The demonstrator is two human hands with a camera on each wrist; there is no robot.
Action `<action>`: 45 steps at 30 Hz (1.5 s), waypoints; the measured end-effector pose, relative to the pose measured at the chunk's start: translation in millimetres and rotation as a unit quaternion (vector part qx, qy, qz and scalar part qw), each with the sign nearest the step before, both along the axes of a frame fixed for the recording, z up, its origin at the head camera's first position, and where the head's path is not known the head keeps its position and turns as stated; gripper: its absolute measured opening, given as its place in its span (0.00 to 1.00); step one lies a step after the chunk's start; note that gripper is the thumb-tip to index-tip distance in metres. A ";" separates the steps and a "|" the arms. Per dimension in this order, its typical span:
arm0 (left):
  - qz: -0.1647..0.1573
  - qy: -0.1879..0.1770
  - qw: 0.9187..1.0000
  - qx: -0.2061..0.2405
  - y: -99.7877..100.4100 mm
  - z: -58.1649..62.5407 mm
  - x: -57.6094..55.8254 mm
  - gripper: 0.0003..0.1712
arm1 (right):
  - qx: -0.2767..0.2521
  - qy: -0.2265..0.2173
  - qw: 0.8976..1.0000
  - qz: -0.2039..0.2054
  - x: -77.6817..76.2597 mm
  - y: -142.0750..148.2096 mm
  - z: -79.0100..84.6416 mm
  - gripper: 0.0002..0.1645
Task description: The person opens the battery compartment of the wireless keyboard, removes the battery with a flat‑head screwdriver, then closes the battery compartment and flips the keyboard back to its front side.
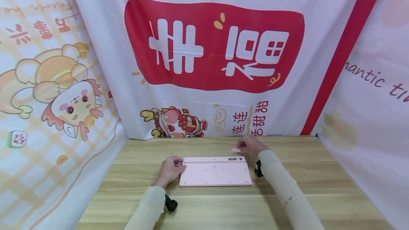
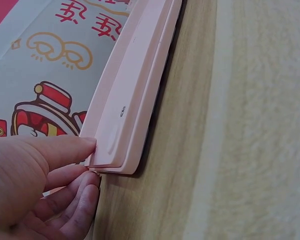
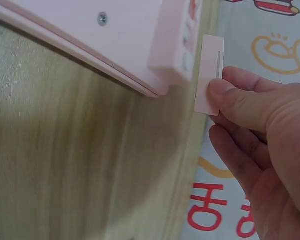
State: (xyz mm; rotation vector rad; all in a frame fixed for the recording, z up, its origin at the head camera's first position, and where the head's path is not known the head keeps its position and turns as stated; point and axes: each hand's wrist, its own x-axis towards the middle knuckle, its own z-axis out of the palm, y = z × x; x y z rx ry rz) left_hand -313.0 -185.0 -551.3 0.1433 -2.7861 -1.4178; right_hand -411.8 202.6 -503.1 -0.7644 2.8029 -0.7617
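A pink keyboard (image 1: 215, 175) lies on the wooden table with its screwed underside up and a raised bar along its far edge. My left hand (image 1: 170, 169) pinches the far left corner, thumb on top and fingers beneath, as the left wrist view shows. Beyond the far right corner, my right hand (image 1: 252, 146) holds a small flat pink cover (image 3: 206, 75) with a narrow slot. Thumb and index finger pinch this cover, apart from the keyboard. Red and whitish parts show along the bar's far side in the right wrist view.
The wooden table (image 1: 204, 208) ends at a white printed cloth (image 1: 220, 109) hanging just behind the right hand. More printed cloth hangs on the left (image 1: 96, 173) and right (image 1: 361, 144). A black wrist strap piece (image 1: 170, 204) sits by the left sleeve.
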 end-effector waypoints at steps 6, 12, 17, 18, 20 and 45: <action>-0.008 0.004 1.000 -0.001 4.2 -1.5 -0.2 0.15 | 0.004 -0.001 1.000 -0.017 -0.2 4.9 -12.7 0.10; -0.011 0.003 1.000 -0.002 6.1 -1.0 0.0 0.15 | -0.002 0.010 1.000 -0.002 0.9 4.8 -19.2 0.10; -0.013 0.002 1.000 -0.002 6.0 -2.0 -0.1 0.14 | -0.005 0.013 1.000 -0.002 2.6 4.4 -24.0 0.07; -0.014 0.005 1.000 -0.003 5.3 -2.6 -0.1 0.14 | -0.005 0.013 1.000 -0.004 3.1 4.3 -24.2 0.07; -0.011 0.005 1.000 -0.003 3.8 -3.8 0.0 0.14 | -0.007 0.018 1.000 -0.003 4.2 4.3 -22.5 0.06; -0.005 0.004 1.000 -0.002 -3.2 -5.9 -4.2 0.16 | 0.028 0.048 0.995 -0.080 78.1 101.1 42.1 0.23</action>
